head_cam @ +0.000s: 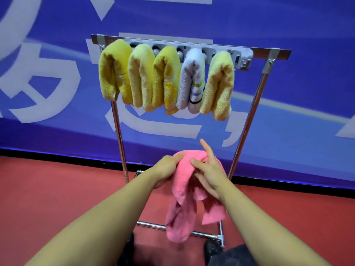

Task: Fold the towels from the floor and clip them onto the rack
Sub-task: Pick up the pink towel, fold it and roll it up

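Observation:
A pink towel (182, 191) hangs loosely between my hands in front of the metal rack (249, 120). My left hand (166, 169) pinches its upper left edge. My right hand (210, 171) holds the upper right part, with the index finger pointing up. The towel's lower ends droop toward the rack's base bar (151, 225). Several folded towels hang side by side from the grey clip strip (241, 57) on the top bar: yellow ones (115, 73) and a white striped one (193, 81). The clip at the strip's right end holds nothing.
A blue banner wall (288, 25) with large white characters stands right behind the rack. The floor (48, 189) is red. My dark shoes (212, 250) show at the bottom, close to the rack's base corner (221, 237).

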